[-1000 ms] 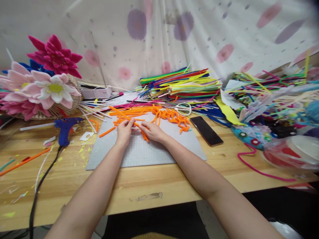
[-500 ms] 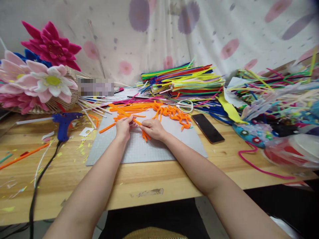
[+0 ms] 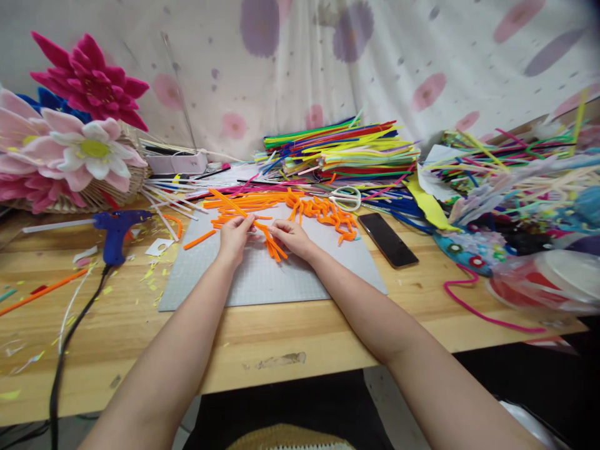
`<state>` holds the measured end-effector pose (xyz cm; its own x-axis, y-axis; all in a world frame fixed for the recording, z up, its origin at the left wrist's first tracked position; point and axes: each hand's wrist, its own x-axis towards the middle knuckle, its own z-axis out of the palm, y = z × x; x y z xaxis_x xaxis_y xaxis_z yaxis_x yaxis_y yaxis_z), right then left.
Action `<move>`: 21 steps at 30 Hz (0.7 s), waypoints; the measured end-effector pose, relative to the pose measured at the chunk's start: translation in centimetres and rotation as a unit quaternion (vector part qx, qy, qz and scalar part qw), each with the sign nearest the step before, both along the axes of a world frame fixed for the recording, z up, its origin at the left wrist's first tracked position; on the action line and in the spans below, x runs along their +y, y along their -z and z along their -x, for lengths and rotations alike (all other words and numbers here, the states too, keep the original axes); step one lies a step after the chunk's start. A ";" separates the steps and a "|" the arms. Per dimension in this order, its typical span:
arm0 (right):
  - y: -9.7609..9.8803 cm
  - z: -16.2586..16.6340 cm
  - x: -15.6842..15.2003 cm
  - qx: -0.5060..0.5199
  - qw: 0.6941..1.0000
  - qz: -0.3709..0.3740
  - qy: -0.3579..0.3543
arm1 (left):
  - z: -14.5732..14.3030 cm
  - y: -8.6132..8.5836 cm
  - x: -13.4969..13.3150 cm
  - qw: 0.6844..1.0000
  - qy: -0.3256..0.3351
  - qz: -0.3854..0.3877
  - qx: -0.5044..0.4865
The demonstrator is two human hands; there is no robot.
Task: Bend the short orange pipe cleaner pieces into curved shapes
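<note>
Both my hands rest on a grey cutting mat (image 3: 281, 281) at the middle of the wooden table. My left hand (image 3: 235, 236) pinches an orange pipe cleaner (image 3: 234, 207) that runs up and to the left. My right hand (image 3: 294, 237) is closed on a small bundle of short orange pipe cleaner pieces (image 3: 273, 246) that lies between the two hands. A larger pile of orange pipe cleaners (image 3: 319, 214) is spread over the far part of the mat, just beyond my fingers.
A blue glue gun (image 3: 115, 226) with a black cord lies left of the mat. A dark phone (image 3: 387, 231) and white scissors (image 3: 345, 199) lie to the right. Stacks of coloured pipe cleaners (image 3: 342, 150) fill the back and right. Felt flowers (image 3: 79, 125) stand at the far left.
My hands have shifted slightly, still working the orange pieces between them. The view has drifted a little; the things on the table stay put.
</note>
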<state>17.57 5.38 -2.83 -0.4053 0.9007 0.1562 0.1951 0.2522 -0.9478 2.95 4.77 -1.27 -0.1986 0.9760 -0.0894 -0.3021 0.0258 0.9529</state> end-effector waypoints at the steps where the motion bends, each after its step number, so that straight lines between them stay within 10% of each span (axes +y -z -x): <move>1: 0.0 0.0 0.0 0.000 1.000 0.000 0.002 | -0.1 0.1 0.0 1.000 0.004 -0.005 -0.003; 21: -0.4 0.1 -0.5 -0.063 0.993 -0.087 -0.050 | 0.1 0.7 0.5 0.995 -0.079 -0.050 -0.031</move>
<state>17.42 4.90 -2.42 -0.5182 0.8185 0.2480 0.2739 0.4335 -0.8585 2.83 5.30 -1.97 -0.3482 0.9374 -0.0091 -0.3522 -0.1218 0.9280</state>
